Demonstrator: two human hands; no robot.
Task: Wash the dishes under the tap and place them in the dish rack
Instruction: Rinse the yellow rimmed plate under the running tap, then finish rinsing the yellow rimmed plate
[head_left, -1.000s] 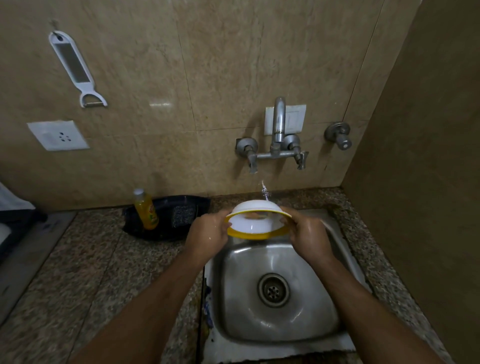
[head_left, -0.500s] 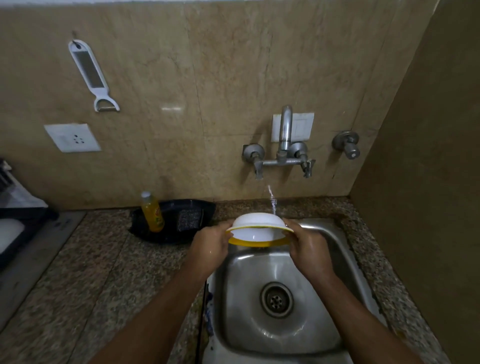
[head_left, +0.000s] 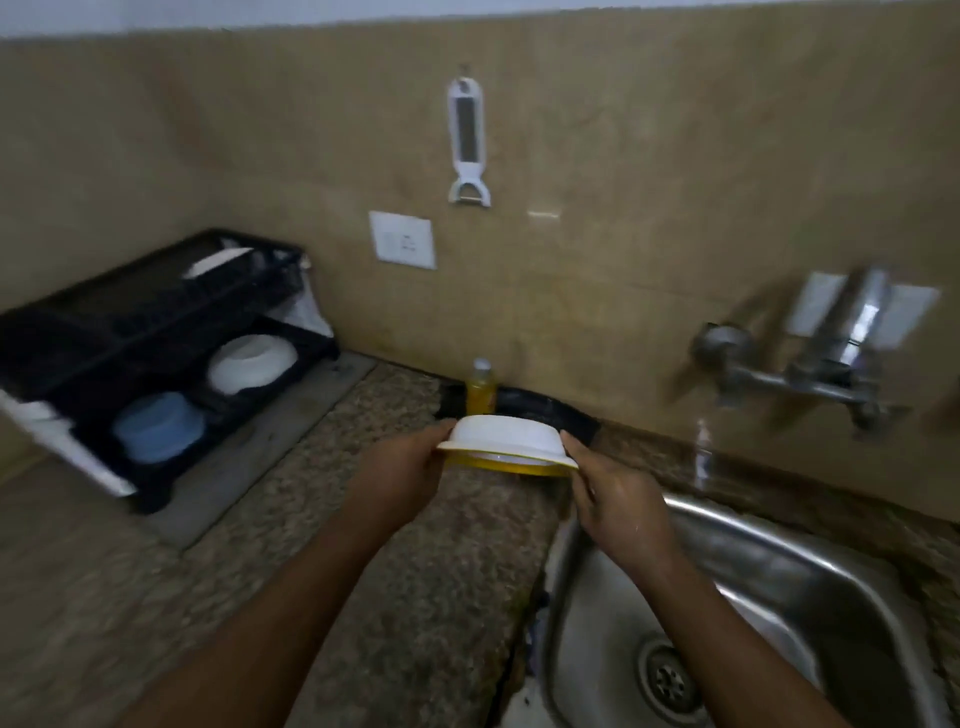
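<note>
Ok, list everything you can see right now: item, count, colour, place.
bowl: 1, white with yellow rim, upside down, held over the counter
dish rack: 1, black, far left
racked bowls: 2, white and blue, lower tier
soap bottle: 1, yellow, by the wall
tap: 1, metal, running
sink: 1, steel, right
peeler: 1, white, on the wall
socket: 1, white, on the wall
left hand, right hand: gripping the bowl's rim

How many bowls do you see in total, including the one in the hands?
3. One white-and-yellow bowl is held upside down by both hands over the counter. A white bowl and a blue bowl sit upside down on the rack's lower level. The dark upper level may hide more.
</note>
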